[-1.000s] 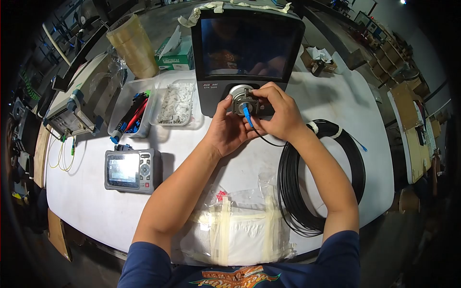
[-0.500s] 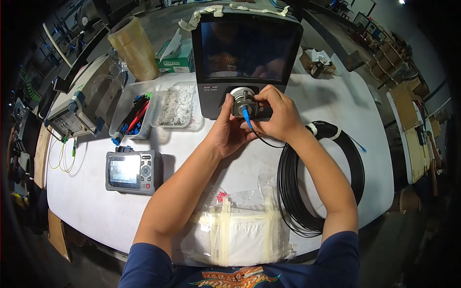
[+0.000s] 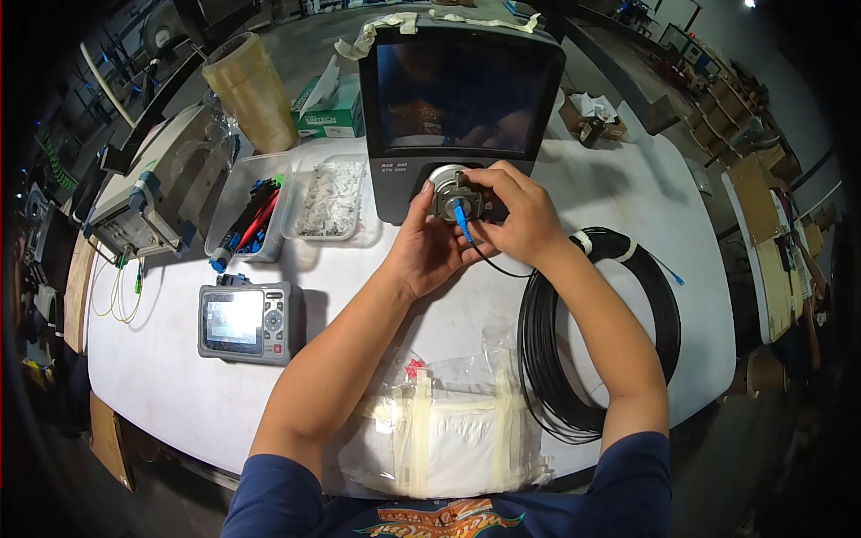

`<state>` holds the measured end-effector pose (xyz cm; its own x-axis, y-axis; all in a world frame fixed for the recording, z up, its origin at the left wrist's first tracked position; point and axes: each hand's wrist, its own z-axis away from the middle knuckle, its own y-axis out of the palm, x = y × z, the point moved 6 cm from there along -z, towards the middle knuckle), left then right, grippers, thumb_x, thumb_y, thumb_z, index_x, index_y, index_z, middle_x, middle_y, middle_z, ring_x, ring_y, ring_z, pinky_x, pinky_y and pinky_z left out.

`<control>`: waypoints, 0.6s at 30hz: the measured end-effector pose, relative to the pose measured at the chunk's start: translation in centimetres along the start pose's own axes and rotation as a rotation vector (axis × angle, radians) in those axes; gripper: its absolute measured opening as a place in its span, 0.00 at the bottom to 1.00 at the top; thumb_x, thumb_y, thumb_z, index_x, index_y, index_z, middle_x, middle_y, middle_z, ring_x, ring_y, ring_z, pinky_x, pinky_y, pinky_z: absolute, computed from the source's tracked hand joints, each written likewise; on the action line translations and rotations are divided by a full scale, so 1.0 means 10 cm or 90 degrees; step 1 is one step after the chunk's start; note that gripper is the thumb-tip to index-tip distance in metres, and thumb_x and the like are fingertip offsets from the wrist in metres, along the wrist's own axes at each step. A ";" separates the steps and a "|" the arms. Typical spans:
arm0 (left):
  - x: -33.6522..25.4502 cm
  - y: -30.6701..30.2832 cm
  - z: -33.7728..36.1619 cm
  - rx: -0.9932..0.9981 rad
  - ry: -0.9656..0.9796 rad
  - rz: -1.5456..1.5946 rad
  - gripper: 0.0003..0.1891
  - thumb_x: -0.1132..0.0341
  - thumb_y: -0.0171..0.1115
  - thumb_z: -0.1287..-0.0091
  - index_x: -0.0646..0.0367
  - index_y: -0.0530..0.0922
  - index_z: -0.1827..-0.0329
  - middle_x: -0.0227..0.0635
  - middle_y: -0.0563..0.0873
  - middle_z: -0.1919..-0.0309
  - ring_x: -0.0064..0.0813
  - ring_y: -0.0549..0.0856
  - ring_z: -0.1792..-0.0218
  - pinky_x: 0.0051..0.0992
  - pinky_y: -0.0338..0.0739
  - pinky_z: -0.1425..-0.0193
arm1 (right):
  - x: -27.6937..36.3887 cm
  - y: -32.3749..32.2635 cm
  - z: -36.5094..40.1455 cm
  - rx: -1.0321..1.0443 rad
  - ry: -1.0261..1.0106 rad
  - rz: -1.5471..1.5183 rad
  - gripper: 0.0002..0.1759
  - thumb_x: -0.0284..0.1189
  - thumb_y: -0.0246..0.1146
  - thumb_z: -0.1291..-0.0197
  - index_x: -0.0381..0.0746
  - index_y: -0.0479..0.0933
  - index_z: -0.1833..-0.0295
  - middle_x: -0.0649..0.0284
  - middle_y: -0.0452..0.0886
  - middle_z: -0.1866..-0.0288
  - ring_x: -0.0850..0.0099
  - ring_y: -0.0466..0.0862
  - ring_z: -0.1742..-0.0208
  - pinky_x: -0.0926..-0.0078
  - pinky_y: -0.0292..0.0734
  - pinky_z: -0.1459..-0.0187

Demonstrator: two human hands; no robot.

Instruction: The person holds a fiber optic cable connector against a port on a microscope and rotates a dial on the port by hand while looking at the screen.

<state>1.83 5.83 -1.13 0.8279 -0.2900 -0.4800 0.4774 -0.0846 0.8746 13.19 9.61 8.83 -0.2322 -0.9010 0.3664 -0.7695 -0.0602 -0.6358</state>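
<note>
A dark desktop unit with a screen [image 3: 453,94] stands at the far side of the table. On its lower front is a round metal connector mount [image 3: 446,177], with a blue fiber connector [image 3: 461,215] plugged in and a thin black cable trailing right. My left hand [image 3: 425,251] grips the mount from the left, thumb along its side and fingers underneath. From the right, my right hand [image 3: 522,220] holds the mount, thumb and index finger at its upper right edge. Its other fingers curl below, close to the cable.
A coil of black cable [image 3: 659,314] lies at right. At left are a handheld tester [image 3: 242,321], a bin of tools [image 3: 218,202], a tub of small white pieces [image 3: 330,202] and a bench instrument [image 3: 148,193]. A taped plastic packet [image 3: 462,444] lies in front of me.
My right index finger and thumb have shifted left across the upper edge of the mount. The left hand and the blue connector stay nearly where they were.
</note>
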 end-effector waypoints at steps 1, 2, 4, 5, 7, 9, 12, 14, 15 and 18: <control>0.00 0.00 0.00 -0.002 0.004 -0.014 0.40 0.27 0.53 0.28 0.56 0.77 0.33 0.39 0.85 0.39 0.37 0.86 0.39 0.51 0.76 0.25 | 0.01 0.00 0.00 -0.003 0.004 -0.008 0.33 0.28 0.82 0.56 0.41 0.79 0.41 0.61 0.82 0.55 0.63 0.88 0.58 0.66 0.86 0.56; 0.00 0.01 -0.01 -0.003 0.008 -0.028 0.42 0.25 0.52 0.29 0.57 0.77 0.33 0.39 0.85 0.39 0.36 0.86 0.39 0.51 0.76 0.25 | 0.01 -0.01 -0.01 -0.005 0.009 -0.015 0.32 0.27 0.82 0.55 0.41 0.79 0.42 0.62 0.82 0.55 0.63 0.89 0.58 0.67 0.86 0.55; 0.00 0.02 -0.01 -0.008 0.005 -0.035 0.44 0.23 0.51 0.30 0.57 0.77 0.33 0.39 0.85 0.39 0.37 0.85 0.38 0.50 0.76 0.24 | 0.00 -0.01 -0.01 -0.003 0.009 -0.013 0.31 0.27 0.81 0.55 0.41 0.79 0.42 0.62 0.83 0.55 0.63 0.89 0.58 0.68 0.87 0.55; 0.00 0.03 -0.01 -0.014 0.000 -0.043 0.46 0.22 0.50 0.31 0.58 0.76 0.33 0.39 0.85 0.39 0.37 0.85 0.37 0.50 0.75 0.24 | 0.00 -0.01 -0.01 -0.002 0.010 -0.010 0.30 0.28 0.81 0.54 0.40 0.79 0.43 0.62 0.83 0.55 0.64 0.89 0.58 0.69 0.87 0.55; 0.00 0.03 -0.01 -0.010 0.002 -0.047 0.46 0.21 0.50 0.31 0.58 0.76 0.32 0.40 0.84 0.38 0.38 0.85 0.36 0.50 0.76 0.24 | 0.00 -0.01 -0.01 -0.003 0.011 -0.009 0.30 0.27 0.81 0.54 0.40 0.79 0.44 0.62 0.83 0.55 0.64 0.89 0.58 0.69 0.87 0.55; -0.01 0.07 -0.01 -0.008 0.004 -0.051 0.47 0.21 0.49 0.32 0.58 0.76 0.32 0.40 0.84 0.38 0.39 0.84 0.36 0.50 0.76 0.24 | 0.00 -0.01 -0.01 -0.006 0.012 -0.009 0.29 0.27 0.81 0.54 0.40 0.79 0.45 0.62 0.83 0.55 0.64 0.89 0.58 0.69 0.87 0.55; -0.04 0.12 0.02 -0.037 0.021 -0.068 0.47 0.20 0.48 0.32 0.56 0.76 0.31 0.40 0.84 0.37 0.39 0.84 0.36 0.52 0.76 0.25 | -0.01 -0.01 0.00 -0.003 0.012 -0.004 0.29 0.27 0.81 0.54 0.40 0.79 0.46 0.62 0.83 0.55 0.65 0.89 0.59 0.68 0.87 0.56; -0.04 0.14 0.01 -0.015 0.021 -0.056 0.44 0.22 0.47 0.29 0.55 0.76 0.31 0.39 0.85 0.39 0.39 0.85 0.38 0.53 0.77 0.26 | -0.02 -0.01 0.00 -0.004 0.012 -0.013 0.28 0.27 0.81 0.54 0.40 0.79 0.46 0.62 0.83 0.56 0.65 0.89 0.59 0.68 0.86 0.56; -0.04 0.11 0.01 -0.015 0.022 -0.055 0.44 0.22 0.47 0.29 0.55 0.76 0.31 0.39 0.85 0.39 0.39 0.85 0.38 0.53 0.77 0.26 | -0.02 0.00 0.00 -0.003 0.012 -0.012 0.28 0.27 0.81 0.54 0.40 0.79 0.46 0.62 0.83 0.56 0.65 0.89 0.59 0.68 0.86 0.56; -0.02 0.10 0.01 0.055 0.005 0.009 0.39 0.28 0.50 0.26 0.55 0.76 0.33 0.38 0.86 0.42 0.38 0.87 0.42 0.53 0.76 0.26 | -0.04 0.01 0.02 -0.009 0.021 -0.015 0.28 0.28 0.81 0.54 0.40 0.79 0.46 0.62 0.83 0.56 0.64 0.89 0.59 0.67 0.86 0.56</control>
<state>2.10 5.71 -0.16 0.8371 -0.2848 -0.4671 0.4380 -0.1627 0.8841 13.36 9.89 8.51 -0.2330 -0.8850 0.4031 -0.7832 -0.0750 -0.6173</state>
